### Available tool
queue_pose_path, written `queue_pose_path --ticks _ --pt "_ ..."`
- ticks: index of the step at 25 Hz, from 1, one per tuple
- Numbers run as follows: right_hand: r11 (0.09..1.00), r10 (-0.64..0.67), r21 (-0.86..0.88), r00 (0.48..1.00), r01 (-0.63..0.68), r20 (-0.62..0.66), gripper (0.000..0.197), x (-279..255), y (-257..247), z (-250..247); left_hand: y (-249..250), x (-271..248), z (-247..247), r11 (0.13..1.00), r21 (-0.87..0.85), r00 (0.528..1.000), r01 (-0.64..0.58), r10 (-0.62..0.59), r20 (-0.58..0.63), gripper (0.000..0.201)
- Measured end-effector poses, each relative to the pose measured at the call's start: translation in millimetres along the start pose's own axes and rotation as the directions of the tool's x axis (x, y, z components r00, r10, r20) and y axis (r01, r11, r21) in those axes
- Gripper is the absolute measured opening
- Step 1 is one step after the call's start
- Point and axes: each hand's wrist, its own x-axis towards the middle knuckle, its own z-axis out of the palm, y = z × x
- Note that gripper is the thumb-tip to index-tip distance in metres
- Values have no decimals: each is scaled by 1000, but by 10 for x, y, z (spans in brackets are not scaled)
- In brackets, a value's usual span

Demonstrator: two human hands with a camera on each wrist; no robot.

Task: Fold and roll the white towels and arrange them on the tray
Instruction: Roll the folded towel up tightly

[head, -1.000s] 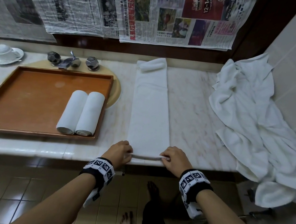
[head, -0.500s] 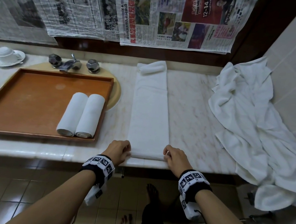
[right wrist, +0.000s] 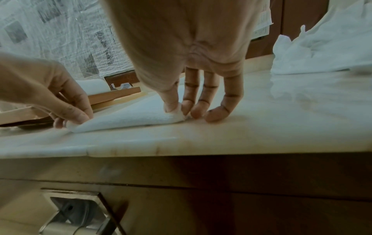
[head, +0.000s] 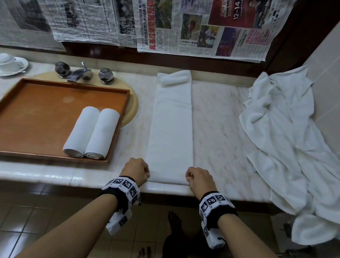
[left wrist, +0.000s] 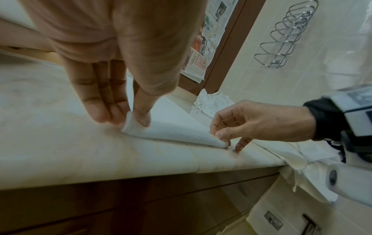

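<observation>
Your left hand pinches the near left corner of the folded towel, thumb against the fingers, and the grip is closed on the cloth. Your right hand pinches the near right corner in the same way; in the right wrist view the thumb and first finger hold a small bunch of cloth while the other fingertips touch the counter. Between your two grips the near edge of the towel is a little raised from the counter. Away from your grips the towel lies flat as a long strip, and at its far end it is rolled a little.

To the left of your left grip is the tray, which lies partly over a sink. Two rolled towels lie in it side by side, touching, near its right wall. To the right of your right grip, well apart, a pile of loose towels lies on the counter and hangs over its edge. A cup on a saucer stands far to the left, beyond the tray.
</observation>
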Motion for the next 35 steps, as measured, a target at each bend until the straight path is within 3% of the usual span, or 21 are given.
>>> queue_pose_path --ticks 4,13,19,25,30,35 --pt "987 -139 -92 985 130 -103 14 27 -2 103 66 -4 80 988 120 994 -99 103 -27 14" --pt "949 -274 -162 962 272 5 19 -55 -59 93 1 -109 207 940 248 972 -233 232 33 29" --pt "951 -228 -210 973 227 16 24 2 -62 -4 56 -36 114 898 343 960 -277 271 66 25" --pt "984 -106 -136 992 114 66 21 31 -63 -189 -37 11 -29 840 417 937 -348 320 137 29" --pt "994 -56 -86 996 62 62 1 104 -27 -173 -37 104 -71 905 305 954 -297 265 143 18" --pt "987 -44 -153 999 45 8 11 158 -29 -110 -5 196 -86 940 232 965 -250 224 134 15"
